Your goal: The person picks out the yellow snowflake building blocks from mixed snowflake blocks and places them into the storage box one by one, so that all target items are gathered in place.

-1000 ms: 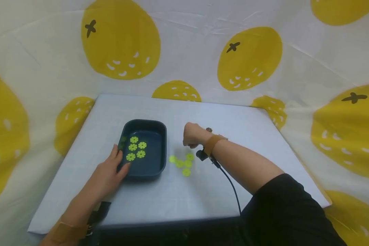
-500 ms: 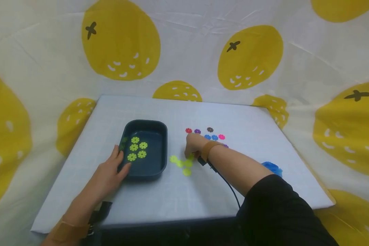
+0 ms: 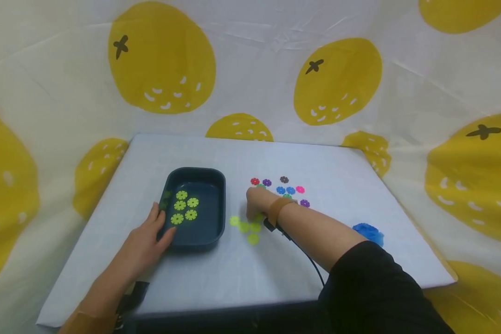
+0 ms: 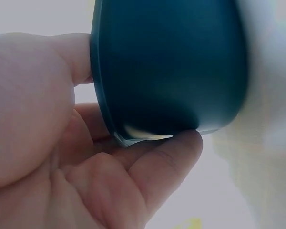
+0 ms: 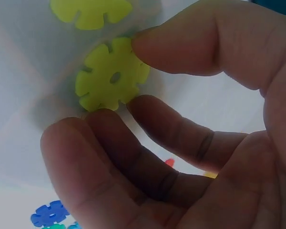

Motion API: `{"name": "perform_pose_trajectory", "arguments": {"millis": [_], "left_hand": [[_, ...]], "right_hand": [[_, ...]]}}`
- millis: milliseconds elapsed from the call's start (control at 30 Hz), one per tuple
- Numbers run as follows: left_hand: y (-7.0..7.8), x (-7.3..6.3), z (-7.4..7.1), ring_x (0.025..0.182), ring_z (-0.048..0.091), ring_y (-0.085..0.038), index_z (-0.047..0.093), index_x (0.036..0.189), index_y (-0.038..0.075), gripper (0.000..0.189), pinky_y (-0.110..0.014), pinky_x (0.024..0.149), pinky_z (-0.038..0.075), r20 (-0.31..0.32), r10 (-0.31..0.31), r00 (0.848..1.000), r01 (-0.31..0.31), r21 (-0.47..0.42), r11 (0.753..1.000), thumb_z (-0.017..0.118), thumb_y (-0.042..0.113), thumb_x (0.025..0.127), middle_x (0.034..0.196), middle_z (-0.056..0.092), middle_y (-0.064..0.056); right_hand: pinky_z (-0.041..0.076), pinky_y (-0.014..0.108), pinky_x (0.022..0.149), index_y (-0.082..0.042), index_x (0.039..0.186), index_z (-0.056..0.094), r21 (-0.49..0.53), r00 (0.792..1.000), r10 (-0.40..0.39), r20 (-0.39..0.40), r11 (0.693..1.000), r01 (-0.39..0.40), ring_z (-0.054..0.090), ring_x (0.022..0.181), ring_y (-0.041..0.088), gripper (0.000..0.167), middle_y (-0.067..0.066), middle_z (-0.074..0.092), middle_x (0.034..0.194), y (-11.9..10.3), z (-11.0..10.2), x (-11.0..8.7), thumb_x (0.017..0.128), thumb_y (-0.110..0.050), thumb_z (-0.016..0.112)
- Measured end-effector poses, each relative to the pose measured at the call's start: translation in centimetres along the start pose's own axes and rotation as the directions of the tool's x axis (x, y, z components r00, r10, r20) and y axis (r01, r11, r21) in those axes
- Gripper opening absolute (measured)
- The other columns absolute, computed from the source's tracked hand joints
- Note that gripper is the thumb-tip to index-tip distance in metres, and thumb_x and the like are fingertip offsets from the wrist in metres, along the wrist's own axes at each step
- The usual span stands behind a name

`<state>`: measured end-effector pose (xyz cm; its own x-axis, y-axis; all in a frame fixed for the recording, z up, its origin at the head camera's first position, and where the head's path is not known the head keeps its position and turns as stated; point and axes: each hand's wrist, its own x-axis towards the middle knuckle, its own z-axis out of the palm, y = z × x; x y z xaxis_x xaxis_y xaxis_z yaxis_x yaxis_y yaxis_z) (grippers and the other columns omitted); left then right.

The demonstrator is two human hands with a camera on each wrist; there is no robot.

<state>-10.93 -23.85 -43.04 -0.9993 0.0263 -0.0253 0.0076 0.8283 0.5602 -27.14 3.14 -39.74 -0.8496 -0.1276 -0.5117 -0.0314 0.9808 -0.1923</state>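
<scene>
A dark blue-green rectangular tray (image 3: 210, 208) stands on the table's left half, with several yellow-green notched plastic discs (image 3: 180, 205) lying in it. My left hand (image 3: 139, 243) grips its left side; in the left wrist view, the thumb is at the rim and the fingers lie along the outer wall. To the right of the tray, my right hand (image 3: 259, 202) is low over the table. It pinches one yellow-green disc (image 5: 97, 78) by the edges between thumb and fingertips. More yellow-green discs (image 3: 253, 239) lie just in front of this hand.
Behind the right hand lie loose discs in other colours, among them a red disc (image 3: 255, 181), a brown disc (image 3: 284, 179) and a pink disc (image 3: 300, 189). A crumpled blue thing (image 3: 368, 233) sits beside the right forearm. A cable (image 3: 313, 264) hangs from the right wrist.
My right hand has come down and towards me onto a yellow-green disc. The coloured discs and blue crumpled thing behind the arm have come into view. The left hand keeps its place on the tray.
</scene>
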Motion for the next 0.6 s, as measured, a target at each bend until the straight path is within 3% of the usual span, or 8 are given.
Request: {"name": "perform_pose_trajectory", "arguments": {"millis": [600], "left_hand": [[-0.55,0.18,0.02,0.145,0.028,-0.058,0.028,0.154,-0.014,0.075,-0.071,0.110,0.034,0.002,0.021,1.000,-0.021,0.020,1.000,0.058,0.034,0.104,0.166,0.010,-0.034]], "right_hand": [[0.057,0.035,0.070,-0.011,0.118,0.065,-0.073,0.992,-0.120,-0.044,0.990,0.117,0.063,0.088,0.022,0.042,0.007,0.066,0.091,0.17,0.22,-0.24,0.082,-0.016,0.087]]}}
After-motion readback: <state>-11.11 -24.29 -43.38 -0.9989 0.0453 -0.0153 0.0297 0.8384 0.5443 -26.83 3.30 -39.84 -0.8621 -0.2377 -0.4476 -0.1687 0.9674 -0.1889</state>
